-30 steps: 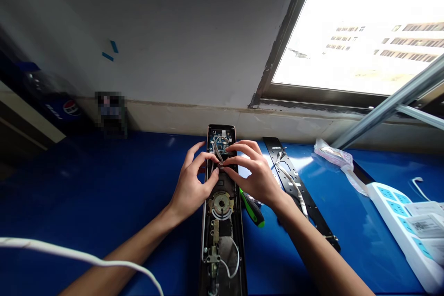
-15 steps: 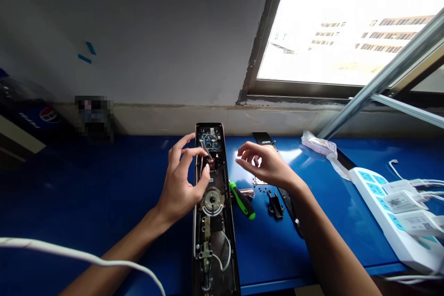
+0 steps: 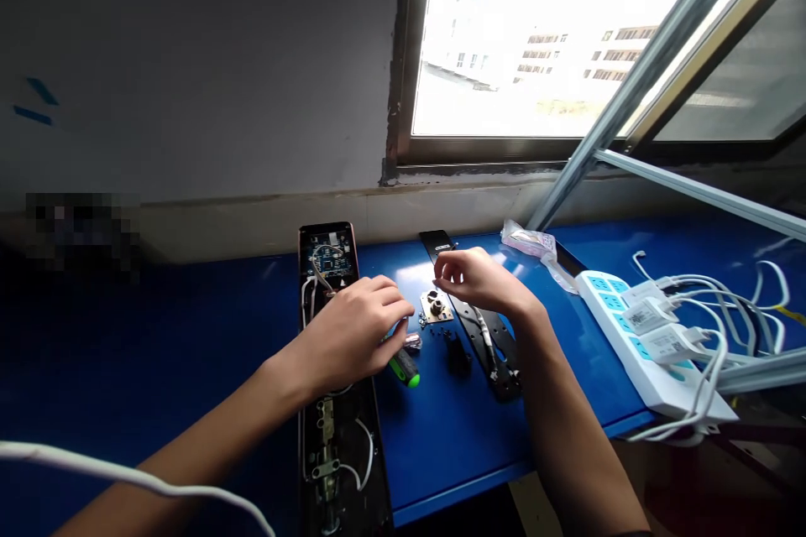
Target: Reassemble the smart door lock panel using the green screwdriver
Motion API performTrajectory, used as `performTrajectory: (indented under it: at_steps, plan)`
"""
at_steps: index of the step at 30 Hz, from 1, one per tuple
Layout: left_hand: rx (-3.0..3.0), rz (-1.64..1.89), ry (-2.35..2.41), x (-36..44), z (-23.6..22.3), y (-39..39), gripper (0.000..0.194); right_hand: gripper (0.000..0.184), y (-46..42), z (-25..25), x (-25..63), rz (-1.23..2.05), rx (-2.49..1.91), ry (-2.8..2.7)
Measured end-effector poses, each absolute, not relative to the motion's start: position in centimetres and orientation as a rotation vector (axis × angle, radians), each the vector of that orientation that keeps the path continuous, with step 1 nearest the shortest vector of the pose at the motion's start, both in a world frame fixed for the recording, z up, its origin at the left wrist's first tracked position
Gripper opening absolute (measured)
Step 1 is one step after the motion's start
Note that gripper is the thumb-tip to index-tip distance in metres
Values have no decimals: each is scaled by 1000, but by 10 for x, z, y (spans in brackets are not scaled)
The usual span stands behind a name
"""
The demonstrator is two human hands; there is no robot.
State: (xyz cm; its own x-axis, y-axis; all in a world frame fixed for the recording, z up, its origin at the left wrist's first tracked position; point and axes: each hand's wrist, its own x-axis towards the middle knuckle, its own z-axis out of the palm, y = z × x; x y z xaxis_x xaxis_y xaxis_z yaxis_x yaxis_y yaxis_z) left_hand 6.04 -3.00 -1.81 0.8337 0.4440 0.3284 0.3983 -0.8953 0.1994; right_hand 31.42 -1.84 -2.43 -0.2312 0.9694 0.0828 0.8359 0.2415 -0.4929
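My left hand (image 3: 349, 331) lies across the middle of an opened electronic door lock panel (image 3: 328, 260), hiding its central part. Its fingers are together, pointing right, close to a green-and-black screwdriver (image 3: 404, 367). Whether they hold anything small is hidden. My right hand (image 3: 478, 281) hangs with loosely curled fingers above a small brass plate (image 3: 434, 306), touching nothing I can make out. Several tiny screws (image 3: 436, 336) lie near that plate, beside a small black bracket (image 3: 457, 352). A long black mounting plate (image 3: 488, 344) with a white wire runs beneath my right wrist.
A white power strip (image 3: 642, 344) with several plugged-in adapters and tangled white cables stands at the right of the blue bench (image 3: 441, 445). A plastic packet (image 3: 529, 241) lies at the back. Metal rails (image 3: 661, 75) cross before the window. A white cable (image 3: 126, 474) crosses my left forearm.
The view has swung left. Both hands have moved right: my left hand has left the circuit board and now covers the lock's middle, and my right hand has drawn back over the brass plate.
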Motion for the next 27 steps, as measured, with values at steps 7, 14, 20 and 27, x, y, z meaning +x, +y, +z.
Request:
performTrajectory:
  at_steps: [7,14,20,27]
  plan:
    - [2930,265,615,92,-26,-26,16,17,-16,-38,314,549,-1805,-2295]
    - [2955,198,648,97,-31,-26,18,15,-14,-38,312,501,-1862,-2340]
    - [2969,223,609,99,-32,-27,19,8,-25,-27,313,593,-1871,-2387]
    - [2970,206,567,103,-35,-28,21,27,-34,-24,303,908,-1997,-2434]
